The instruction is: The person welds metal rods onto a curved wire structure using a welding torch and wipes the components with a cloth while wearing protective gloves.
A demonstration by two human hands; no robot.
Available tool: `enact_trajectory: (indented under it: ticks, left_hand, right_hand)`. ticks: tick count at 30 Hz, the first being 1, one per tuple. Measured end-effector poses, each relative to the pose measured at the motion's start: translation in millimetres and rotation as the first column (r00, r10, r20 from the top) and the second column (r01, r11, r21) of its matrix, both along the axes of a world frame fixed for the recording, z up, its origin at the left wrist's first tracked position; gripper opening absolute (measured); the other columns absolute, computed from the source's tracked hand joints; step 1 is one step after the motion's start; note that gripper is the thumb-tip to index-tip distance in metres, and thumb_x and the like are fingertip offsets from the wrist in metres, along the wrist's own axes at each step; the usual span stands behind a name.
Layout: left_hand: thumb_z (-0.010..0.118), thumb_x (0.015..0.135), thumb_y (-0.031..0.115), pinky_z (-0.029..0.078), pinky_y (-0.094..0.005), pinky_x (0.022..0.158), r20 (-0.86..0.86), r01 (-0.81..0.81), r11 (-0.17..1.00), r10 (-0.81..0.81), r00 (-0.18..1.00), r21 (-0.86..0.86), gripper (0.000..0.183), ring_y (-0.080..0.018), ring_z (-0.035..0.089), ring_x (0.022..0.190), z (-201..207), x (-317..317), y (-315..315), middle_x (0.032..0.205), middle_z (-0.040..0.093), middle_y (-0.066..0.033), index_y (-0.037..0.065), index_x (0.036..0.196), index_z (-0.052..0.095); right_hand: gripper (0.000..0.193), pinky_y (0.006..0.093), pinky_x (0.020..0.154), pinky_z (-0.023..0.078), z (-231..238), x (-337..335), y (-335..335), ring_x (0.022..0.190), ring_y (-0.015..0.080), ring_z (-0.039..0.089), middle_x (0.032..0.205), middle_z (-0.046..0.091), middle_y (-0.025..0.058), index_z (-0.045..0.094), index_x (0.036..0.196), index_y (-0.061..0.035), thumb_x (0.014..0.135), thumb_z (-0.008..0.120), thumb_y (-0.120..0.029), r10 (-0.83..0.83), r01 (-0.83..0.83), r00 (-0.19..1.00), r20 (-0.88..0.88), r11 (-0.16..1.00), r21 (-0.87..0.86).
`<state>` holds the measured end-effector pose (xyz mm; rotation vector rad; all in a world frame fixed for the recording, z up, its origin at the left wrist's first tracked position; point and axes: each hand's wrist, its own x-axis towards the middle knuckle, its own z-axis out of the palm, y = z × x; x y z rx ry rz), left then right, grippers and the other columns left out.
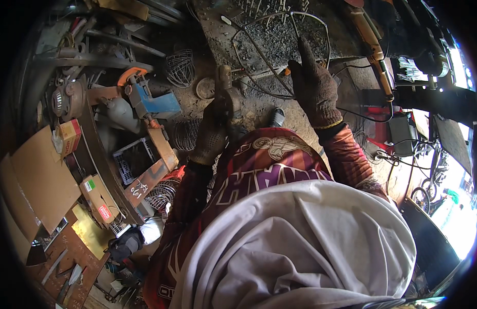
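Both my hands wear dark, dirty knitted gloves. My left hand [210, 131], in front of my body, is closed round a worn brownish metal tool [225, 80] with a thick cylindrical end and a rounded part below it; its kind is unclear. My right hand [317, 92] reaches forward to a bent metal rod frame [328, 38] at the edge of a dark worktable [213, 28]. Its index finger lies stretched along one rod and the thumb stands apart; the other fingers, which seem to grip the frame, are partly hidden. A small orange piece [287, 71] shows beside the thumb.
Grit and several metal pins cover the tabletop. At left stand a blue and orange machine [153, 103], a wire coil [180, 69], a black crate [133, 159] and cardboard boxes [40, 177]. Dark cables [370, 117] hang and run at right, near a grey box [402, 135].
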<state>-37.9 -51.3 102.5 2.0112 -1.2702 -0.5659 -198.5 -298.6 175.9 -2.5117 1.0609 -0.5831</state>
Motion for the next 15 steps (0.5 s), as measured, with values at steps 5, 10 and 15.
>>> enact_trajectory:
  ticks: [5, 10, 15]
  left_hand:
    - [0.054, 0.1, 0.004, 0.045, -0.0354, 0.105, 0.252, 0.032, 0.998, -0.047, 0.967, 0.061, 0.048, -0.0269, 0.052, 0.123, -1.5, -2.2, -3.1, 0.133, 0.046, -0.015, 0.001, 0.145, 0.036]
    - [0.052, 0.101, 0.006, 0.044, -0.0346, 0.104, -0.233, -0.066, 0.998, 0.068, 0.97, 0.02, 0.043, -0.0212, 0.052, 0.123, 15.5, -4.7, -10.7, 0.128, 0.05, -0.013, 0.001, 0.142, 0.04]
    - [0.052, 0.102, 0.008, 0.044, -0.0347, 0.103, -0.344, -0.11, 0.991, 0.128, 0.93, 0.07, 0.042, -0.0212, 0.051, 0.122, 11.8, -1.5, -10.9, 0.126, 0.052, -0.013, 0.001, 0.142, 0.041]
  right_hand:
    - [0.059, 0.0544, 0.065, 0.053, 3.3, 0.7, 1.9, 0.077, 0.0422, 0.068, 0.083, 0.069, 0.0195, 0.037, 0.153, -0.0239, 0.099, 0.058, -0.036, -0.003, 0.003, 1.0, -0.021, 1.0, 0.005]
    - [0.062, 0.0537, 0.065, 0.053, 2.5, 0.8, 2.0, 0.077, 0.0414, 0.069, 0.084, 0.069, 0.0194, 0.034, 0.155, -0.0242, 0.099, 0.058, -0.036, -0.001, 0.001, 0.999, -0.043, 1.0, 0.0]
    - [0.06, 0.0484, 0.064, 0.053, -100.8, -20.3, -27.6, 0.076, 0.0387, 0.068, 0.091, 0.07, 0.0183, 0.042, 0.152, -0.0232, 0.096, 0.063, -0.029, 0.02, -0.092, 0.936, 0.351, 0.977, 0.19]
